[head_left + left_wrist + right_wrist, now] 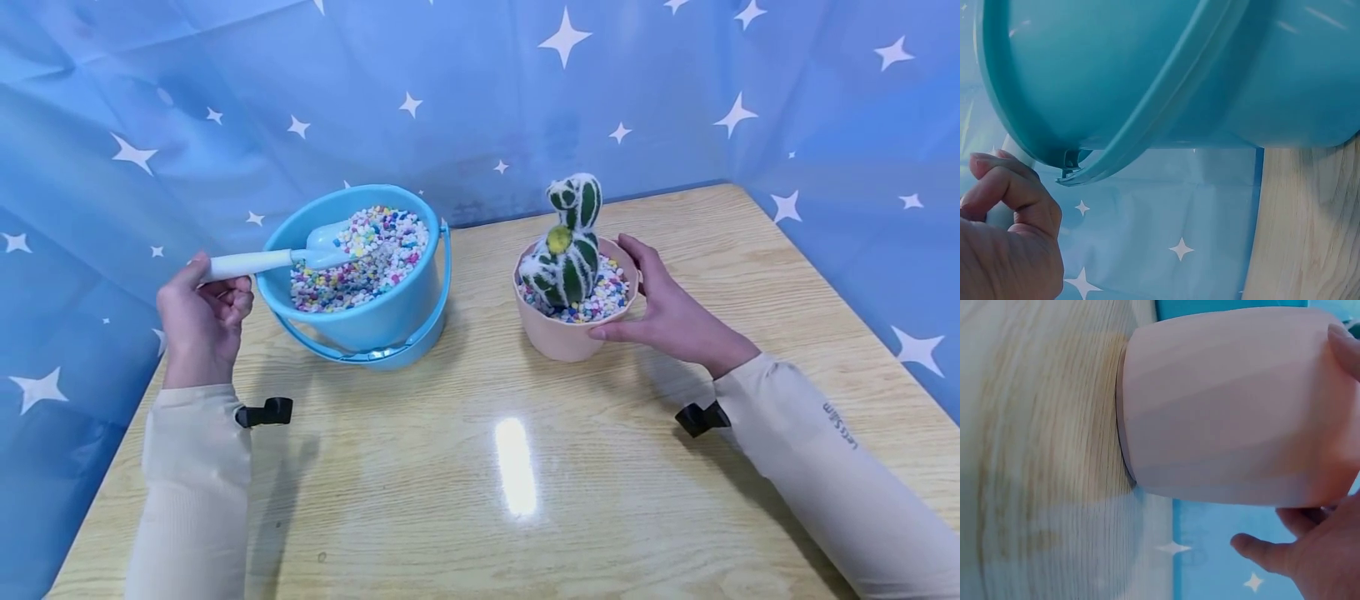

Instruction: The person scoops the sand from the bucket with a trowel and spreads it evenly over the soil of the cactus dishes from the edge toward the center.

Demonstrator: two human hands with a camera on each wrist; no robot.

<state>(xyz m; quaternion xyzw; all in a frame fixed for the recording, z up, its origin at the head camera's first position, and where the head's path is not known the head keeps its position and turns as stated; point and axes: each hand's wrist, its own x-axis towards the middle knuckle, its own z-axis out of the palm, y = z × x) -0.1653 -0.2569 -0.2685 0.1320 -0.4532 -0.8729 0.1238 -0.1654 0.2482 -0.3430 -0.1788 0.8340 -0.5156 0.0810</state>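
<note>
My left hand point(202, 312) grips the white handle of a small scoop shovel point(251, 264) over the left rim of a blue bucket point(367, 317). The scoop's pale blue blade lies in the bucket, with pebbles on it. Small multicoloured pebbles point(397, 267) fill much of the bucket. To the right, a pink pot point(558, 340) stands on the table, and my right hand point(667, 312) holds its right side, thumb at the front and fingers behind. A green, white-fuzzed cactus point(573, 267) with a yellow flower rises from pebbles in the pot. The right wrist view shows the pot's side and the hand point(1316, 550).
The bucket's blue carrying handle point(360, 358) hangs down its front. Both vessels stand toward the back of a wooden table point(420, 500). Behind and beside the table hangs a blue cloth point(465, 92) with white stars.
</note>
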